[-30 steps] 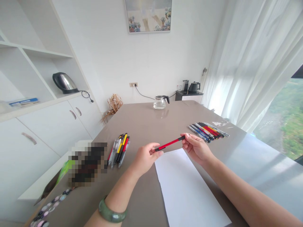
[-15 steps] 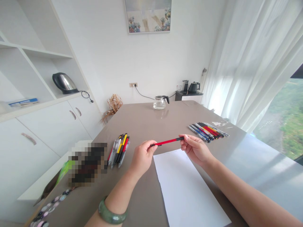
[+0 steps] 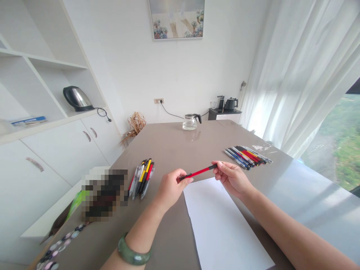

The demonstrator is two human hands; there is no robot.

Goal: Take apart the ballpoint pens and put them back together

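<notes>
In the head view, the left hand and right hand pinch opposite ends of a red pen above the counter. This looks like two-handed handling; freeing one hand calls for the other gripping firmly.

Sheer curtains beside white wall

One held red pen, one sheet of paper, two clusters of pens (too overlapped to count singly), one glass pot, one framed picture.
</notes>
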